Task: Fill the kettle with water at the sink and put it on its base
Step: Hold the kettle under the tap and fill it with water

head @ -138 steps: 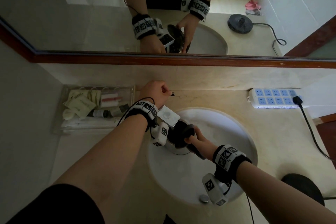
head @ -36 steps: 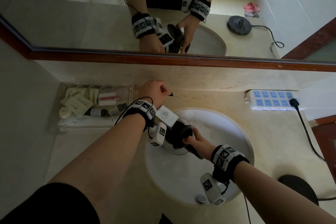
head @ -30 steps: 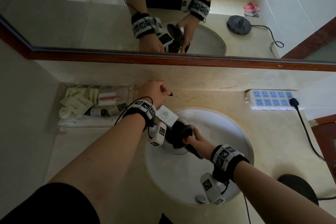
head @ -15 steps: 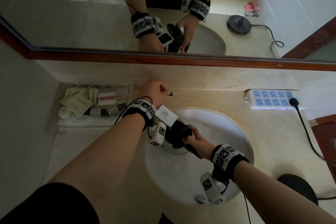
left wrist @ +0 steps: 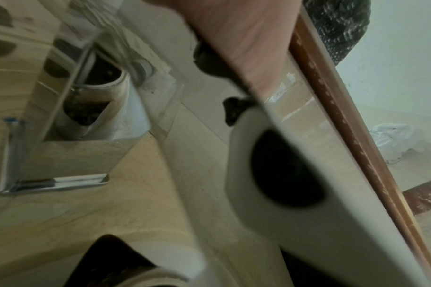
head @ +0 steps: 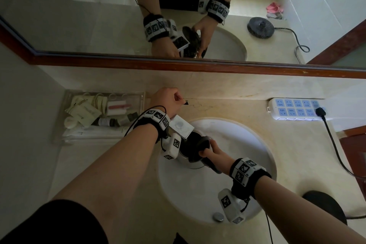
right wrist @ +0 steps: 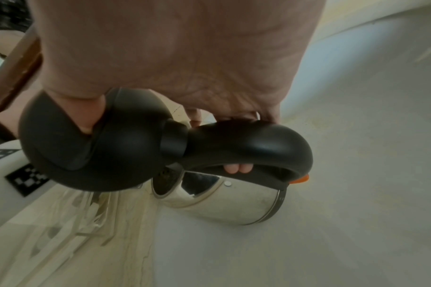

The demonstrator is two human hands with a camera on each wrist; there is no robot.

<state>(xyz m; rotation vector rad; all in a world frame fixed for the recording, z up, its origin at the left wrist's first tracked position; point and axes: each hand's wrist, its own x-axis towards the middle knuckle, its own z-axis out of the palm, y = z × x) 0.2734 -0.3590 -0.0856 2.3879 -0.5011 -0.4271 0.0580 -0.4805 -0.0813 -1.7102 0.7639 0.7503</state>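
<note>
The steel kettle [head: 189,161] stands low in the white sink [head: 247,150], under the square chrome faucet spout [head: 181,126]. Its black lid [head: 198,144] is tipped up. My right hand [head: 209,151] grips the kettle's black handle [right wrist: 248,143]; in the right wrist view the fingers [right wrist: 236,169] curl under it and the thumb presses the lid [right wrist: 91,147]. My left hand [head: 170,101] is closed round the faucet handle behind the spout, whose black tip [head: 186,103] pokes out. No water stream can be made out. The black kettle base [head: 324,207] sits on the counter at the near right.
A clear tray [head: 136,95] of toiletries lies left of the sink. A white power strip [head: 297,109] with a black plugged-in cord [head: 334,150] lies at the back right. A mirror with a brown frame [head: 198,64] runs along the wall. The drain plug [head: 218,216] shows at the near rim.
</note>
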